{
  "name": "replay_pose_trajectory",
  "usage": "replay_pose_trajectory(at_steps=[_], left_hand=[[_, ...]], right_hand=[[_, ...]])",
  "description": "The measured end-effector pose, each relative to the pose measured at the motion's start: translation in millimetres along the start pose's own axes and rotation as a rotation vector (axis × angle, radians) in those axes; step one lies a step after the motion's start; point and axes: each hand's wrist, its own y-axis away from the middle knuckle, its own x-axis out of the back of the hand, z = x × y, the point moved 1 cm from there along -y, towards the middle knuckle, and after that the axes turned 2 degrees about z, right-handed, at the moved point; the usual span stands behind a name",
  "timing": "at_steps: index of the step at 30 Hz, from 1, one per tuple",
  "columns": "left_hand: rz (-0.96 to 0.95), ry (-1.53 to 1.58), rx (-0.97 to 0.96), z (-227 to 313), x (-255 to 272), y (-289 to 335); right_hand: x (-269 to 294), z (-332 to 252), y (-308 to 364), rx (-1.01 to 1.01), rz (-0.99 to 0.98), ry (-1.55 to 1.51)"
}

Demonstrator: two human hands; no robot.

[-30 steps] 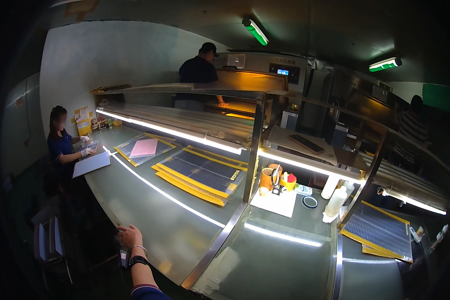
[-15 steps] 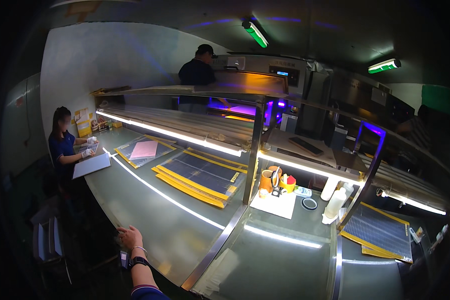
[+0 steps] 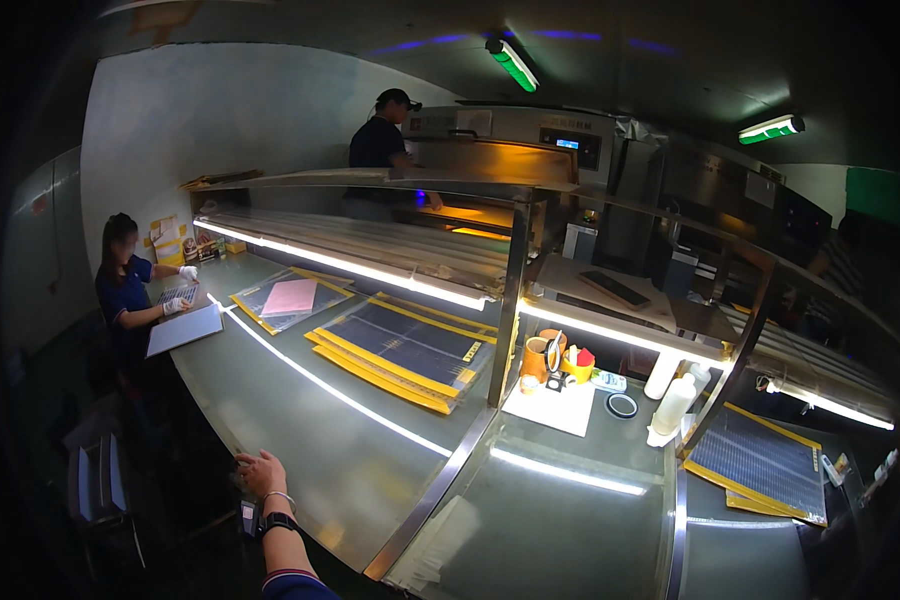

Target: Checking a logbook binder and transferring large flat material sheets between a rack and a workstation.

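My left hand (image 3: 260, 474) is over the near left edge of the glass-topped table (image 3: 300, 440). Its fingers are spread and nothing is in them. A dark watch (image 3: 278, 522) and a pale bracelet are on that wrist. Beside the wrist shows a small grey object (image 3: 249, 516) with a pale face, its kind unclear. Farther in lies a stack of dark film sheets (image 3: 400, 345) with yellow borders, apart from my hand. To its left is a pink sheet (image 3: 289, 298) on another yellow-edged film. My right hand is out of the picture.
A metal post (image 3: 510, 310) and lit shelf divide the table. Right of it are a white sheet (image 3: 560, 412), tape rolls, a black ring (image 3: 621, 405) and white bottles (image 3: 675, 402). A gloved person (image 3: 125, 290) works at the left; another (image 3: 378, 145) stands by a machine behind.
Violet light at the machine behind has gone, leaving an orange glow. The person there holds their head higher. The gloved person's far hand has lifted off the sheet. My left hand stays put.
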Motion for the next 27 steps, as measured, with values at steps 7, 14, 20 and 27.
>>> replay_pose_trajectory(at_steps=[7,14,20,27], left_hand=[[0.011,-0.015,-0.008,0.2,-5.2,-2.4],[0.034,-0.002,-0.001,-4.8,-17.3,-7.9],[0.015,-0.016,0.019,1.3,0.0,0.7],[-0.006,-0.054,0.02,2.1,8.4,3.3]], right_hand=[[-3.2,3.0,2.7,0.0,-0.001,0.008],[-9.8,-1.0,4.9,0.016,-0.012,0.0],[-11.6,-3.7,4.6,0.015,-0.004,-0.002],[-7.2,-10.1,4.0,0.011,-0.004,-0.013]])
